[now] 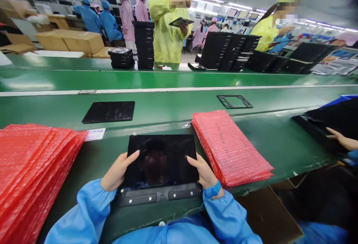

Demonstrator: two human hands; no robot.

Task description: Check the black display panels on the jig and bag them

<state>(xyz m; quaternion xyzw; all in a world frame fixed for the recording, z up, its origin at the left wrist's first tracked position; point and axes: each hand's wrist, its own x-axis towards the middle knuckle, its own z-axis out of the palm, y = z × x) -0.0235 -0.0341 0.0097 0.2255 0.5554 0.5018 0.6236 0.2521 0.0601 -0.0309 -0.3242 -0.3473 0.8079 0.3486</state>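
Note:
A black glossy tablet (160, 160) lies tilted toward me in front of my body, above a black plastic holder with white dots (159, 195). My left hand (119, 171) grips its left edge, and my right hand (203, 171) grips its right edge, both thumbs on the screen. Stacks of red bubble-wrap pouches lie to each side: one (33, 169) beyond my left hand and one (229, 147) beyond my right hand. Whether the tablet touches the holder is hidden.
A green conveyor belt (167, 102) carries a black panel (109, 111) and a black open frame (235, 101). A co-worker's hand (341, 139) rests on a black stack at right. Beyond the belt stand black stacked trays (144, 46), cardboard boxes (69, 40) and gowned workers.

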